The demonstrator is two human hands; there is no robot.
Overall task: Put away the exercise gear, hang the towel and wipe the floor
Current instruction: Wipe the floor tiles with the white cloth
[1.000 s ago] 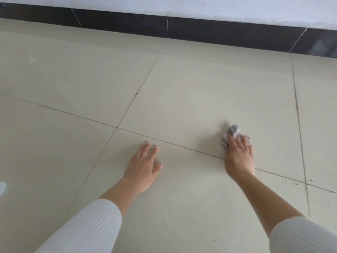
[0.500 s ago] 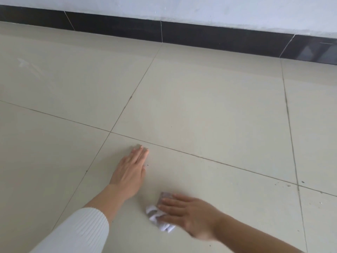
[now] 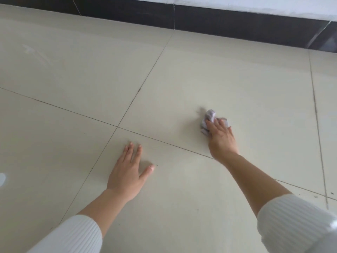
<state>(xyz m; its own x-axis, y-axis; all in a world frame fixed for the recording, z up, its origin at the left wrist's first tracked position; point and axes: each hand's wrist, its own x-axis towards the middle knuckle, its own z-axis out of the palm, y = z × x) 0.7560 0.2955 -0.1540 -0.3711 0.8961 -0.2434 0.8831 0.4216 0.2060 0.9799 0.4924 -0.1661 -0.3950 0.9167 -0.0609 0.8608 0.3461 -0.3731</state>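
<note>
Leaned over a pale beige tiled floor [image 3: 73, 70] with both arms stretched forward. Rested the left hand [image 3: 127, 172] palm down on a near tile, just short of a grout line [image 3: 164, 142] running across ahead of the fingertips; held the fingers straight and a little spread, thumb angled out to the right, nothing in its grasp. Had the right hand [image 3: 221, 139] farther forward and to the right, beyond that same grout line, on the next tile. Laid its fingers fairly straight over a small crumpled greyish-white cloth [image 3: 209, 115] and pressed it against the floor; could make out no curl round the cloth, could not see the thumb, edges slightly blurred. Had the cloth bunched under and ahead of the fingertips, with a wad showing past the index side and a scrap by the little finger, well apart from the left hand. Wore white ribbed sleeves: the left sleeve [image 3: 73, 234] at bottom left, the right sleeve [image 3: 291, 221] partway up the forearm at bottom right. Showed dark specks [image 3: 156, 164] just beside the left thumb tip and a few more near the right edge. Ended, at the far side of the floor, in a black skirting band [image 3: 218, 21] under a white wall [image 3: 255, 4]. Caught a small white patch [image 3: 1, 178] at the left edge, too cut off to identify.
</note>
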